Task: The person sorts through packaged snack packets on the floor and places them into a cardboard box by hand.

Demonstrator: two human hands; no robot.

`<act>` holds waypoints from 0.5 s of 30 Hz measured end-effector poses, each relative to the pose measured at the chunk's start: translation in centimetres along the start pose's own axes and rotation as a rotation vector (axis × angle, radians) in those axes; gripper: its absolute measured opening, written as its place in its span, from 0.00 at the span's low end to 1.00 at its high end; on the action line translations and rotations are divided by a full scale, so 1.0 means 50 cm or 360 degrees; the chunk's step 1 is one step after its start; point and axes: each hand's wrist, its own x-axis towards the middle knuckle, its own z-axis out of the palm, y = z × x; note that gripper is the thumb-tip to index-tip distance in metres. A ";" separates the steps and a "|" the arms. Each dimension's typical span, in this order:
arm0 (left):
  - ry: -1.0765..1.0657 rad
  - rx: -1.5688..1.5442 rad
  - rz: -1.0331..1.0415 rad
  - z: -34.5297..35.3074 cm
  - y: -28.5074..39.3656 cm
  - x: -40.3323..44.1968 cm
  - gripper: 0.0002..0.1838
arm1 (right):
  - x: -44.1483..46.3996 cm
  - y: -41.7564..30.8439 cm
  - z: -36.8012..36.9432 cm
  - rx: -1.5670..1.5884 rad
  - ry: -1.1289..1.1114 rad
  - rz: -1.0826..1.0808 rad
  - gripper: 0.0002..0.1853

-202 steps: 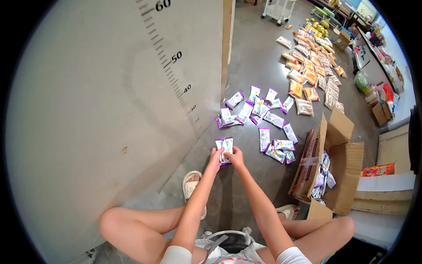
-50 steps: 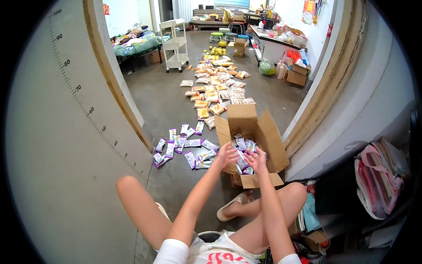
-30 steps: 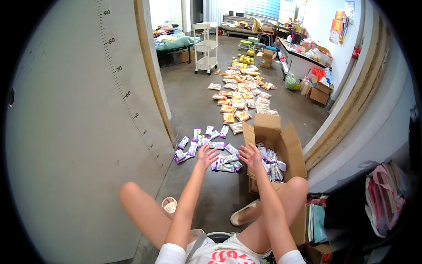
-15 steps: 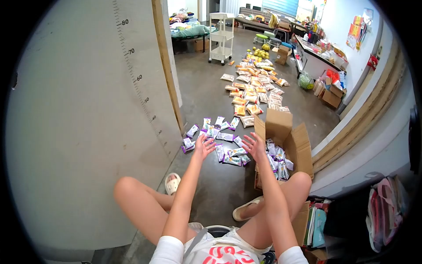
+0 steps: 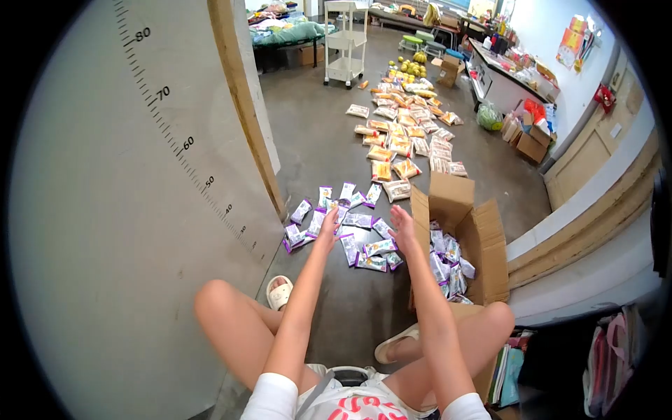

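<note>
White shirt (image 5: 369, 409) with pink lettering (image 5: 358, 404) at six o'clock, short white sleeves (image 5: 273, 397); cream slip-on sandals (image 5: 278, 294), the left at seven o'clock.

This looks like a home: a bed (image 5: 294, 43) heaped with cloth (image 5: 285, 31) stands at the far left, a cluttered counter (image 5: 494, 88) runs along the right near bright wall hangings (image 5: 571, 45), low stools (image 5: 411, 45) sit behind, and cream slippers (image 5: 279, 297) are worn.
</note>
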 end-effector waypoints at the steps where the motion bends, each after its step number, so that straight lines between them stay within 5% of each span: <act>1: -0.0008 0.0030 -0.0010 0.004 0.000 0.009 0.35 | 0.007 0.003 -0.003 0.0016 0.0010 -0.0005 0.29; 15: -0.0086 0.0083 -0.0149 0.026 -0.025 0.132 0.29 | 0.090 0.061 -0.022 0.0090 0.0153 -0.0011 0.30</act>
